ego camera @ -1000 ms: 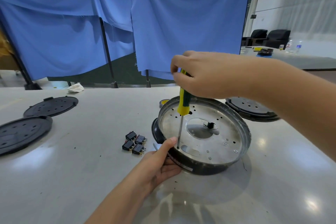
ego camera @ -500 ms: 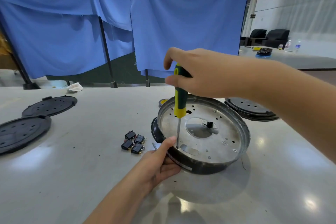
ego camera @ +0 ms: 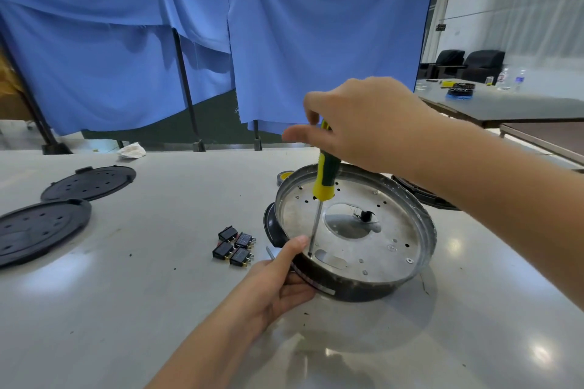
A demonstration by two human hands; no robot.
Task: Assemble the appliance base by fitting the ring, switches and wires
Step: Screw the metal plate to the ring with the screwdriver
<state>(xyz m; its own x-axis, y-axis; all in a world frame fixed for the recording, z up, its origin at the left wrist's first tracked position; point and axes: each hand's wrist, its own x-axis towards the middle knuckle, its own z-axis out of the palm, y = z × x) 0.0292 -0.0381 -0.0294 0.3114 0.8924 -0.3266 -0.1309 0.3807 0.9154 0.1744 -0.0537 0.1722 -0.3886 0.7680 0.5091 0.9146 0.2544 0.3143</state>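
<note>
The round appliance base (ego camera: 379,243), a metal plate with holes inside a black rim, lies on the grey table. My right hand (ego camera: 357,123) grips the top of a yellow-and-green screwdriver (ego camera: 325,177), held upright with its tip on the plate near the rim's front left. My left hand (ego camera: 278,281) grips the base's near-left rim, thumb on top next to the screwdriver tip. Several small black switches (ego camera: 235,246) lie in a cluster just left of the base. A small black part sits in the plate's centre hole (ego camera: 366,215).
Two black perforated round covers (ego camera: 88,183) (ego camera: 34,230) lie at the far left. Another black cover (ego camera: 423,196) sits behind my right forearm. A yellow roll (ego camera: 284,176) peeks out behind the base. Blue curtains hang beyond the table; a second table stands at the right.
My right hand's fingers have shifted round the screwdriver handle, as in turning it. The tip stays at the same spot on the plate, and my left hand has not moved.
</note>
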